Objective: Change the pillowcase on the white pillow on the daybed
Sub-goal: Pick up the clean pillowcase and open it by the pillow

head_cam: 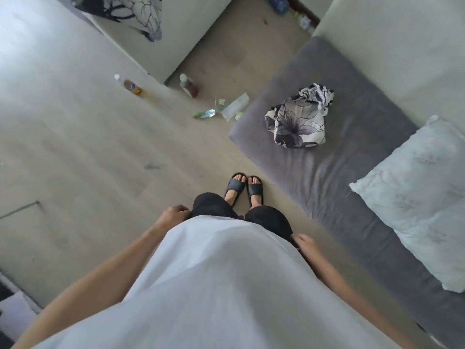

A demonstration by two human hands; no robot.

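Note:
A white pillow (417, 197) lies on the grey daybed mattress (327, 172) at the right. Further along the mattress sits a crumpled pillowcase (299, 119) with a dark floral print on white. I stand on the floor beside the daybed, looking down at my feet in black slippers. My left hand (175, 214) hangs at my left hip with fingers loosely curled, holding nothing. At my right hip hangs my right hand (303, 241), also loosely curled and empty. Both hands are well apart from the pillow and the pillowcase.
Two drink bottles (130, 86) (188, 85) and some plastic wrappers (226, 109) lie on the pale floor ahead. A second floral-print cushion (125, 13) sits on a bed at the top left. A wall runs behind the daybed.

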